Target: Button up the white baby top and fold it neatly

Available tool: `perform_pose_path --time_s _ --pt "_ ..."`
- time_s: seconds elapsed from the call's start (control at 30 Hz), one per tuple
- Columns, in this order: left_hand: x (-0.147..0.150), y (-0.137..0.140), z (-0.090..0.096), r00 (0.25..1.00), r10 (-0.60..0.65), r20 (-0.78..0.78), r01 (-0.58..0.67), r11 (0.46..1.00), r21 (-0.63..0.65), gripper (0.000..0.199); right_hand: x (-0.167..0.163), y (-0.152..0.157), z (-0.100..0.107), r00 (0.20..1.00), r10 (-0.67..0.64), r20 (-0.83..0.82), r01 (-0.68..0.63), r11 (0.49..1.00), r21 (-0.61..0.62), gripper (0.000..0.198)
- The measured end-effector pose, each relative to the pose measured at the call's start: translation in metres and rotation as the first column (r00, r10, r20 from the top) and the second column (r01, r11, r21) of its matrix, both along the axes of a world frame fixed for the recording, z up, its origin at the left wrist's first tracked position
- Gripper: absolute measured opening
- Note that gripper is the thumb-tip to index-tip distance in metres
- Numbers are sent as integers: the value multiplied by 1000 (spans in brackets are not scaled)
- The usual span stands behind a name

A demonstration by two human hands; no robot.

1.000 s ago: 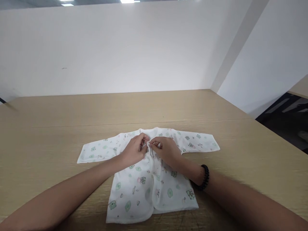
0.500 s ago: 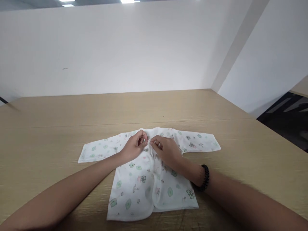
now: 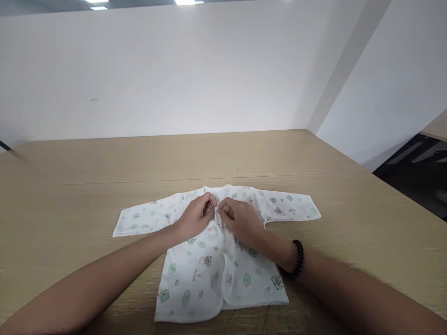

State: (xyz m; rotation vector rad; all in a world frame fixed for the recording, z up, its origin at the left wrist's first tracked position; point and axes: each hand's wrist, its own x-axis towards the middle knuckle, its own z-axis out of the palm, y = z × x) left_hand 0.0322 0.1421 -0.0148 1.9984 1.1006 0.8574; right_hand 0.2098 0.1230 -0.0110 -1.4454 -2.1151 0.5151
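Observation:
A white long-sleeved baby shirt (image 3: 195, 284), printed with small green, pink and grey animal figures, lies spread flat with both sleeves stretched sideways. Its front opening runs down the middle, and the two lower edges curve apart at the hem. My left hand (image 3: 197, 216) pinches the front edge just below the neckline. Right beside it, my right hand (image 3: 240, 218) pinches the opposite edge, so the fingertips of both almost meet. Whatever small fastening may sit between the fingers is hidden. A black beaded bracelet (image 3: 298, 260) circles my right wrist.
The shirt rests on a light wooden table (image 3: 139, 160) with a thin seam across it. Behind the table stands a white wall (image 3: 195, 74). At the right, beyond the table's edge, is a dark area (image 3: 415, 167) with unclear shapes.
My left hand has shifted slightly down and its fingers have curled closer together. My right hand has barely moved, and the shirt lies almost exactly as before.

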Motion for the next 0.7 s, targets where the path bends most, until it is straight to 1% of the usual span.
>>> perform_pose_path --time_s 0.13,0.23,0.33,0.5,0.6,0.7 --pt "1 -2 2 999 8 -41 -7 999 38 11 0 1 -1 1000 -22 16 22 1000 7 9" --pt "1 -2 2 998 -9 -55 11 999 42 7 0 0 -2 998 -53 34 53 998 22 8" --pt "0 -1 0 1000 -26 -7 26 1000 0 4 -1 -1 -3 994 -77 75 74 996 42 8" --pt "-1 1 -3 997 -29 77 34 998 -57 6 -1 -1 -1 993 -15 113 10 999 46 17" --pt "-2 2 -4 996 -28 90 35 997 -76 7 0 0 3 997 7 78 -8 1000 17 19" --pt "-2 2 -4 993 -28 111 38 996 -85 10 2 1 5 1000 17 -24 -18 999 -32 19"
